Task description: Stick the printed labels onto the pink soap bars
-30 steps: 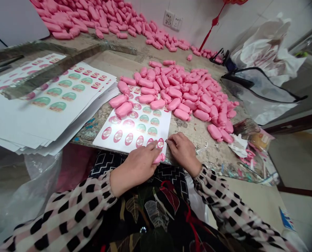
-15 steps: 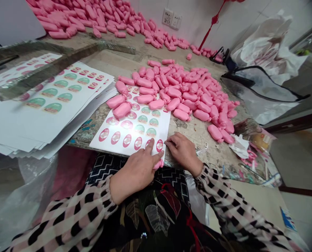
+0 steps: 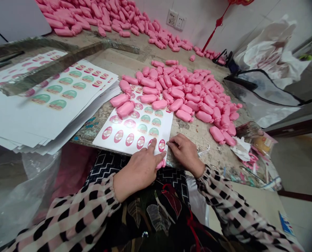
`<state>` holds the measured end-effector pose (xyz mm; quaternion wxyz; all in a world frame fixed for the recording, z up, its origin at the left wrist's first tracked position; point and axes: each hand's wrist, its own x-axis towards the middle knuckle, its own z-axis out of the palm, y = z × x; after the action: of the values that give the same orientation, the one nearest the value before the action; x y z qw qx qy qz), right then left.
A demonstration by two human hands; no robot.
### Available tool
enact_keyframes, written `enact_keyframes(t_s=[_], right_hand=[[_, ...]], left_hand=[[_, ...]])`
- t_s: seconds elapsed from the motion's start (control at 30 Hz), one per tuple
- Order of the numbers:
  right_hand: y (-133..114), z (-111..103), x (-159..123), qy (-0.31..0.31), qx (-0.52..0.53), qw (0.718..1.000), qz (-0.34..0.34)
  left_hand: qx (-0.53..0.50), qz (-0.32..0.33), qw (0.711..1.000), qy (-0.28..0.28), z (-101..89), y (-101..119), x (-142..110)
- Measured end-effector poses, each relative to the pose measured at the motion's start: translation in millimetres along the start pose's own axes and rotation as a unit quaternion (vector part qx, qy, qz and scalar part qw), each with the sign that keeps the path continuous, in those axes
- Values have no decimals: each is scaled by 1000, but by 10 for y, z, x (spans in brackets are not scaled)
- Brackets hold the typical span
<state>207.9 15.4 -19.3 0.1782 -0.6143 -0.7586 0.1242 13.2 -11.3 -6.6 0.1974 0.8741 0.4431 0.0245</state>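
Observation:
A white sticker sheet (image 3: 100, 140) lies at the table's near edge, printed with pink ovals and green half-round labels. My left hand (image 3: 140, 168) rests over its lower right corner, index finger stretched onto the sheet. Under that hand's curled fingers pokes the end of a pink sausage-shaped piece (image 3: 161, 163); most of it is hidden. My right hand (image 3: 185, 153) has thumb and forefinger pinched together at the sheet's right edge, beside the last pink oval sticker (image 3: 161, 145). Several pink pieces (image 3: 125, 109) lie across the sheet's far part.
A heap of pink pieces (image 3: 195, 98) covers the middle of the table, with a larger pile (image 3: 98, 17) along the wall. At left, a stack of sticker sheets (image 3: 35, 122) sits under a taped bar (image 3: 53, 64). A clear black-edged bag (image 3: 266, 94) and scraps lie right.
The whole view has shifted slightly, so everything appears a little further right. Both hands keep nearly the same place on the sheet.

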Motion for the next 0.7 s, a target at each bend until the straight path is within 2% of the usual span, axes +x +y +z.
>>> enact_keyframes(t_s=[0.23, 0.43, 0.6, 0.7], right_hand=[[-30, 123, -71, 30, 83, 994, 67], [-144, 117, -94, 52, 22, 996, 64], [-168, 107, -52, 24, 26, 991, 132], [-200, 98, -71, 56, -8, 994, 98]], left_hand=[[5, 7, 1000, 18, 41, -21, 3], [8, 0, 1000, 13, 32, -13, 6], [8, -5, 1000, 8, 31, -19, 5], [13, -7, 1000, 0, 4, -5, 10]])
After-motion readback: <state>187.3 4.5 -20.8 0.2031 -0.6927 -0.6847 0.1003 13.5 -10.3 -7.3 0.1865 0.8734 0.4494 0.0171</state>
